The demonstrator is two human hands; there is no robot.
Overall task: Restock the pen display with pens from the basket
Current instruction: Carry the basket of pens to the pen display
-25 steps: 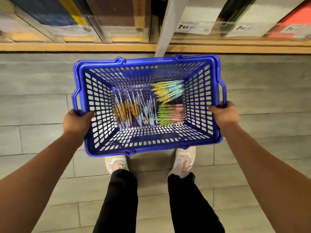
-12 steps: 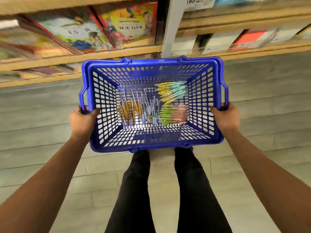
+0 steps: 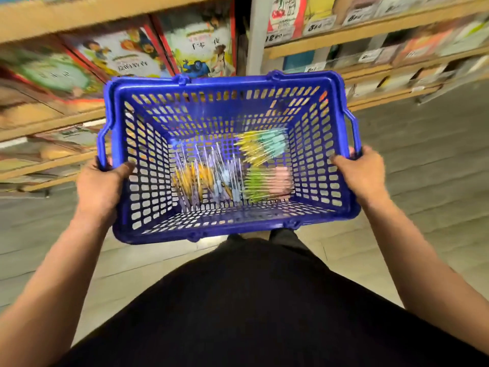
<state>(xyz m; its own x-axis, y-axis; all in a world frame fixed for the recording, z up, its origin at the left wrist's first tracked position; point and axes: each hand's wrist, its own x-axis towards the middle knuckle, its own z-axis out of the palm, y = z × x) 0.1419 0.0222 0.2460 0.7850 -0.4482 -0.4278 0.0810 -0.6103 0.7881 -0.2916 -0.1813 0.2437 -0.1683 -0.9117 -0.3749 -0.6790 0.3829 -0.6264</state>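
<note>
A person holds a blue plastic shopping basket (image 3: 225, 78) out in front of the body, one bare hand at each short end. The left grip (image 3: 102, 181) is closed round the basket's left rim close to the near corner. Its thumb hooks over the top edge into the basket and its fingers are tucked under the rim, just below the folded-down left handle (image 3: 100, 144). The right grip (image 3: 362, 172) clasps the right rim the same way, thumb over the edge and fingers curled beneath, at the lower end of the right handle (image 3: 354, 128). The basket hangs clear of the grey tiled floor (image 3: 423, 160).

The pens lie on the basket's perforated bottom in three loose clusters. Clear-barrelled pens with orange and lilac parts (image 3: 203, 178) lie left of the middle, running from the near wall toward the far one. A bundle in yellow and teal (image 3: 262, 147) sits at the far right. A bundle in green and pink (image 3: 267, 184) lies crosswise just nearer than it. Motion blur makes them impossible to count.

Beyond the basket stand wooden shelves (image 3: 53, 123). The left bay holds red-bordered picture books (image 3: 127, 54) with their covers facing out. To the right of a white upright (image 3: 255, 35), the shelves carry price labels (image 3: 315, 24) and stacked goods too blurred to name. Black clothing (image 3: 264, 300) fills the bottom of the view between the forearms.
</note>
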